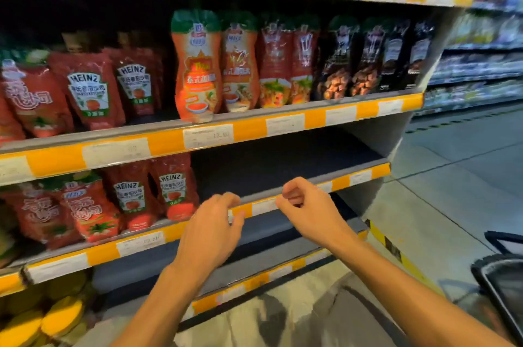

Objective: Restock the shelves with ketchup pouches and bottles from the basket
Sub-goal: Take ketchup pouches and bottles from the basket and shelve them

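ketchup pouches: red heinz pouches [172,187] stand at the left of the lower shelf [359,177], beside more red pouches further left; another heinz pouch row [87,89] sits on the middle shelf [249,127] above.
ketchup bottles: orange squeeze bottle [196,64] stands at the front edge of the middle shelf, with like bottles to its right, then dark-labelled bottles [368,58] far right.
gap: right part of the lower shelf, from the heinz pouches to the shelf end, shows bare dark board.
basket: dark basket [498,284] at near right on the floor; only its rim and part of one side are in view, contents cannot be told.
left hand: left hand [210,229] hangs in front of the lower shelf's price rail, fingers loosely bent, grasping nothing, touching nothing that can be made out.
right hand: right hand [305,206] just right of it, near the same rail, fingers curled in more tightly, nothing visible inside them; blur leaves contact with the rail uncertain.
step (judgement): between placements; both hands free at the shelf, no stock in hand.
next move (judgement): calls for a reach down and right to the basket, a grip on a pouch or bottle, then standing it upright in the bare stretch beside the heinz pouches.
other: yellow caps [56,315] on the shelf at near left; further aisle shelving far right, blurred.
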A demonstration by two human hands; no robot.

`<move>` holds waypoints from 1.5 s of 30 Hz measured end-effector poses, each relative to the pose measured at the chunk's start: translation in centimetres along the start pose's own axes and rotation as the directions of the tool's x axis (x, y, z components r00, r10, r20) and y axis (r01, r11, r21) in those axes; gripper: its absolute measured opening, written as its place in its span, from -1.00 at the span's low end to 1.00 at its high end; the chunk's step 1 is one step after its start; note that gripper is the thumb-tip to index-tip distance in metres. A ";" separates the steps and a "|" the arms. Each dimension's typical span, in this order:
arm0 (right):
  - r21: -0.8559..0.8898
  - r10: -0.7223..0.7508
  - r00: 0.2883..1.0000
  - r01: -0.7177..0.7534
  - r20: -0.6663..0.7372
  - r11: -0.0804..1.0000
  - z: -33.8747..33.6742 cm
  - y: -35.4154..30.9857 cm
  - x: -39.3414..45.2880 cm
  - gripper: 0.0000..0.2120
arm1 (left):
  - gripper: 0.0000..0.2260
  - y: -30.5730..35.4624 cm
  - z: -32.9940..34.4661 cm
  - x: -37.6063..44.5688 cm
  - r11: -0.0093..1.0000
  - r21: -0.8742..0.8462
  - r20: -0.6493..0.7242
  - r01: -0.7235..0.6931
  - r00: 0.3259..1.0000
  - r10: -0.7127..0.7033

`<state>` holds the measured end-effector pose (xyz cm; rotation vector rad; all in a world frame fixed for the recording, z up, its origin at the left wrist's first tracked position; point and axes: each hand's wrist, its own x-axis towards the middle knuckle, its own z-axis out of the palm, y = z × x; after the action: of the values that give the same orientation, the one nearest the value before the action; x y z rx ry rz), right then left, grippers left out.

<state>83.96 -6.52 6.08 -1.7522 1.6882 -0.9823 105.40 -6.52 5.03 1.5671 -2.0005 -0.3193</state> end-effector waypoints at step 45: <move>0.834 0.947 -0.246 -0.550 -0.205 0.038 -23.9 40.9 -40.1 -0.56 | -0.47 47.4 52.0 -16.7 0.726 -0.282 0.934 -0.628 -0.005 0.358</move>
<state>41.40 32.06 -17.32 0.6952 2.1962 -1.2563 39.96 14.59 -17.38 0.3941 -3.5540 -1.0070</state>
